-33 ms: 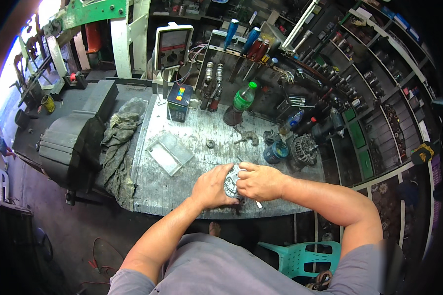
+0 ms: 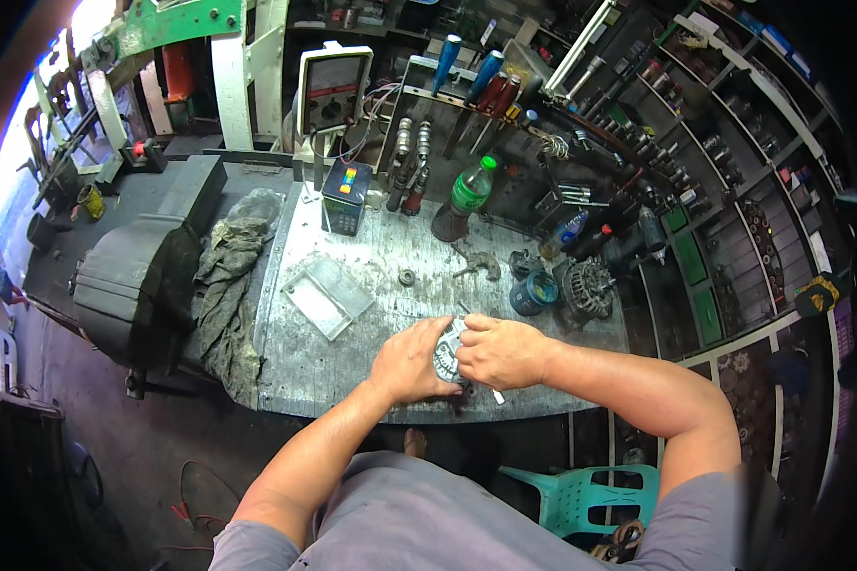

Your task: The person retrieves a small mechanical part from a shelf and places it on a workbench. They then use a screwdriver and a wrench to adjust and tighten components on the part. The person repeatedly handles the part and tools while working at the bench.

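At the near edge of the worn metal workbench (image 2: 352, 371), both my hands close around a round grey metal housing with slots (image 2: 446, 354). My left hand (image 2: 408, 364) cups its left side. My right hand (image 2: 500, 350) grips its right side from above and covers most of it. A thin pale tool tip (image 2: 496, 396) pokes out below my right hand. What lies under the housing is hidden.
A clear plastic tray (image 2: 328, 295), a small ring (image 2: 408, 277) and a dirty rag (image 2: 227, 276) lie left of centre. Behind are a blue meter (image 2: 345, 195), a green bottle (image 2: 468, 190), a blue tin (image 2: 533, 293) and an alternator part (image 2: 588, 285). A grey vise (image 2: 143, 276) stands left, a teal stool (image 2: 581, 495) below.
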Motion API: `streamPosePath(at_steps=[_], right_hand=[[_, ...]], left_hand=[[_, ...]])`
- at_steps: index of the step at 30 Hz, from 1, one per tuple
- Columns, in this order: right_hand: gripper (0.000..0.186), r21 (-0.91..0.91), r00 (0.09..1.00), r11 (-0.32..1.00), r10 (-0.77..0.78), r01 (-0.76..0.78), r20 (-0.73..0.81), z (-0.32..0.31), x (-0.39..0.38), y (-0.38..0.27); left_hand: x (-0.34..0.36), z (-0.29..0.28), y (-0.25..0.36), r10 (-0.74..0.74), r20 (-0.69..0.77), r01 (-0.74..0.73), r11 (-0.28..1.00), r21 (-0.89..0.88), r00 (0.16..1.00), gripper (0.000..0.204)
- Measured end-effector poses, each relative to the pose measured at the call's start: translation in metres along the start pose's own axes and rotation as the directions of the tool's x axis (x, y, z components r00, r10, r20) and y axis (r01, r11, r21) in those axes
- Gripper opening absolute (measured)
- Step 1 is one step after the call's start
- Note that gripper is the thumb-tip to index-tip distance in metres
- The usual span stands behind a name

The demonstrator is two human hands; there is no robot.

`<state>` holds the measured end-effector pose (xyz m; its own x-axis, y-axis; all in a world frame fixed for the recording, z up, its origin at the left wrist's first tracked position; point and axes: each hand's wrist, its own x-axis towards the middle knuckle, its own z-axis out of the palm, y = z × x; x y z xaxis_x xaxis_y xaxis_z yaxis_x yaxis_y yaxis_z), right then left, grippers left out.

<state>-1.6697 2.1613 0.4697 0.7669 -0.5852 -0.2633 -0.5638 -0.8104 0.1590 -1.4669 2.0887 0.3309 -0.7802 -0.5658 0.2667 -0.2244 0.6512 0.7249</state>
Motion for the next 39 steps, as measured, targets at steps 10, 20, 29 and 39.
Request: streamPosePath(at_steps=[10,20,29,39], right_hand=[[0.019,0.15,0.36,0.327,0.861,-0.933,0.36,-0.016,0.03,-0.044],[0.009,0.08,0.854,0.856,0.516,-0.511,-0.061,-0.015,-0.009,-0.039],[0.011,0.022,0.925,0.932,0.355,-0.361,0.131,-0.011,0.003,-0.023],[0.029,0.195,0.263,0.207,0.909,-0.959,0.323,-0.021,0.038,-0.052]], left_hand=[[-0.007,0.033,0.016,-0.058,-0.332,0.068,0.998,0.018,0.941,0.112],[0.002,0.002,-0.003,0.008,-0.052,-0.009,1.0,-0.017,0.999,0.122],[0.003,0.0,-0.003,0.023,-0.05,-0.024,0.999,-0.027,0.998,0.12],[-0.006,0.03,0.008,-0.029,-0.301,0.039,0.999,0.027,0.953,0.115]])
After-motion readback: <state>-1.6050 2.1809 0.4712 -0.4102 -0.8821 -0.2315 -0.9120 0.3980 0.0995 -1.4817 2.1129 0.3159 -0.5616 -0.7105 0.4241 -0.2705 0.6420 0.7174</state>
